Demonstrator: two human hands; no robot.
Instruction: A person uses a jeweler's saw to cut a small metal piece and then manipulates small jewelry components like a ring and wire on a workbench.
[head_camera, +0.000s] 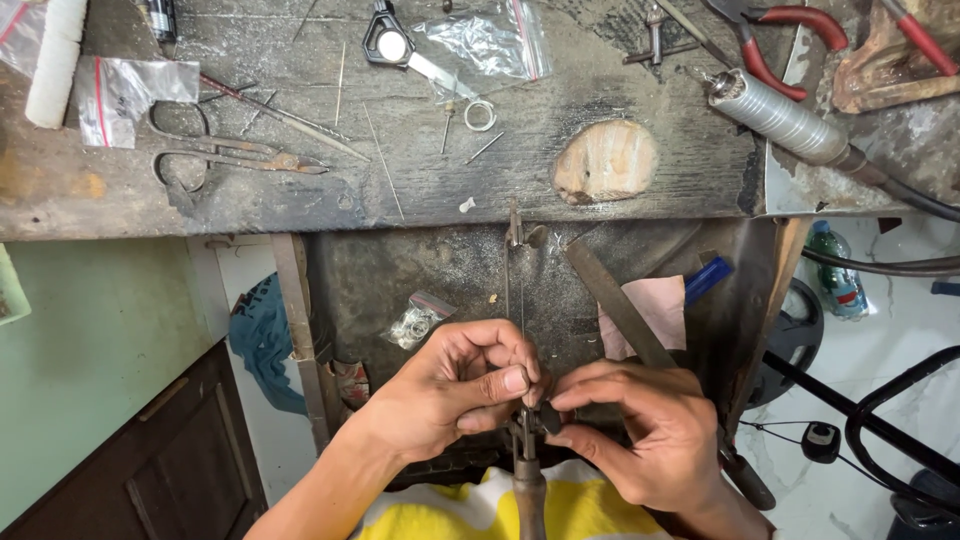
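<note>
Both hands, left and right, pinch the saw clamp below the bench edge; thin blade could snap if twisted.

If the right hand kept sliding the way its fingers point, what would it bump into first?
The right hand points left, fingertips on the clamp end of a jeweller's saw frame. That comes first, then at once the left hand pinching it from the other side. Depth is hard to judge.
</note>
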